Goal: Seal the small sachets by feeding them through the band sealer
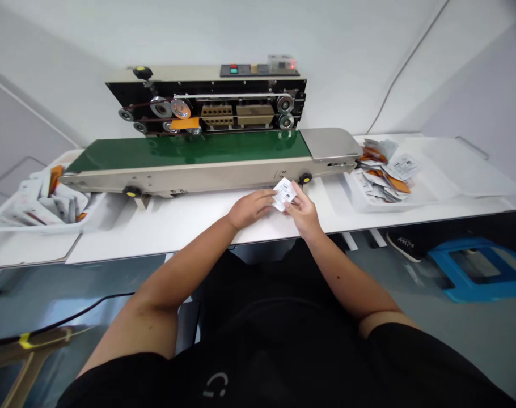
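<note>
Between my two hands is a small white printed packet [284, 194], held over the white table just in front of the sealing machine. My left hand [253, 208] grips its left edge with the fingers together. On the right side, the thumb and fingers of my right hand [303, 212] pinch it. Behind them runs the machine's green conveyor belt [198, 149], with rollers and heating blocks [236, 115] above it. An orange packet [185, 123] shows at the rollers on the left.
At the right end, a white bin [371, 201] holds a heap of white and orange packets [389, 170]. Another white bin [98, 221] with packets [54, 198] stands at the left. A blue plastic stool [453, 266] and a shoe [405, 246] are on the floor at right.
</note>
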Motion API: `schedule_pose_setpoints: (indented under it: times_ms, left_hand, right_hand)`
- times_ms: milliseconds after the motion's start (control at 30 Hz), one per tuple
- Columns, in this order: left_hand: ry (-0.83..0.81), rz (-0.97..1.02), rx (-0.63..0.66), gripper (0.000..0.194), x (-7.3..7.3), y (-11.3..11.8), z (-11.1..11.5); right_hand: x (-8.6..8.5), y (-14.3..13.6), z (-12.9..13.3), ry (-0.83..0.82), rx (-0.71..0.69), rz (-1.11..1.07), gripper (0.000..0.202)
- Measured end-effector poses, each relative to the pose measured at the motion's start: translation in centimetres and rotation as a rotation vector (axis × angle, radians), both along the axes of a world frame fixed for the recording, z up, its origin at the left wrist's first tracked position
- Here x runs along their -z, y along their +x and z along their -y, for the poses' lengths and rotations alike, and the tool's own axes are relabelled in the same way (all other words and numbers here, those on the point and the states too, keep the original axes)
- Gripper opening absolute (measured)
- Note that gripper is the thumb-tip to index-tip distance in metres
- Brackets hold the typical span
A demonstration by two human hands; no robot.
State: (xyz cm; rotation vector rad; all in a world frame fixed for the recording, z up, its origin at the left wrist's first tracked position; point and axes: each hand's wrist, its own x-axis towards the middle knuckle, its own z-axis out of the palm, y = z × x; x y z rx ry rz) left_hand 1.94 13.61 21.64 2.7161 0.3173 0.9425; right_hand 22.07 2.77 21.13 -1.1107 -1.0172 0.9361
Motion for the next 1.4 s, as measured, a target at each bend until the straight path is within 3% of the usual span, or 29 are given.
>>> schedule_pose_setpoints:
  times_ms: [67,167,300,367,500,633,733,833,900,967,1033,1133,1200,1300,1400]
  left_hand:
    - [0.083,-0.037,0.044,0.03,-0.2,0.1,0.5]
    - [0.133,-0.06,0.073,0.039,-0.3,0.2,0.9]
    - [0.119,-0.06,0.005,0.041,-0.1,0.0,0.6]
    - [0.109,-0.062,-0.043,0.04,-0.1,-0.1,0.4]
    - [0.08,-0.116,-0.081,0.034,-0.2,-0.2,0.3]
    - [0.03,-0.187,-0.059,0.036,0.0,-0.1,-0.1]
    - [-0.027,-0.244,-0.07,0.051,0.3,0.1,-0.6]
    - [-0.088,-0.321,-0.152,0.073,0.7,0.5,-1.1]
    - [-0.114,-0.383,-0.223,0.086,1.0,0.9,-1.3]
    - [-0.123,-0.419,-0.274,0.09,1.1,1.2,-1.3]
    - [-0.111,-0.411,-0.291,0.081,1.0,1.4,-1.0]
    - [-0.066,-0.374,-0.242,0.061,0.7,1.3,-0.6]
    - [-0.038,-0.357,-0.209,0.06,0.5,1.0,-0.3]
    - [-0.051,-0.361,-0.243,0.069,0.6,0.8,-0.2]
    - [-0.061,-0.381,-0.278,0.058,0.6,0.7,-0.2]
  right_hand:
    - [-1.4,0.7,0.3,0.066,0.075,0.089,0.087]
    - [-5.1,3.3,-1.2,0.204,0.207,0.21,0.079]
    - [-10.8,8.7,-7.6,0.237,0.291,0.276,0.061]
    - [-12.5,11.2,-11.8,0.19,0.321,0.269,0.051]
    - [-13.2,13.8,-19.2,0.079,0.313,0.169,0.042]
    - [-13.3,13.1,-22.7,0.013,0.228,0.184,0.037]
    - [-13.8,11.3,-20.7,0.123,0.29,0.406,0.03]
    - [-12.9,8.3,-14.5,0.315,0.437,0.66,0.027]
    - [-10.9,5.9,-9.3,0.374,0.439,0.758,0.026]
    - [-7.8,3.9,-4.5,0.361,0.264,0.873,0.023]
    - [-4.3,2.7,-1.1,0.344,0.074,0.985,0.021]
    - [-0.1,2.6,1.5,0.257,-0.015,1.092,0.029]
    - [1.3,3.1,2.2,0.132,-0.009,1.16,0.048]
    - [1.6,3.9,3.0,-0.011,-0.053,1.265,0.077]
    - [1.1,4.2,4.0,0.041,-0.171,1.312,0.081]
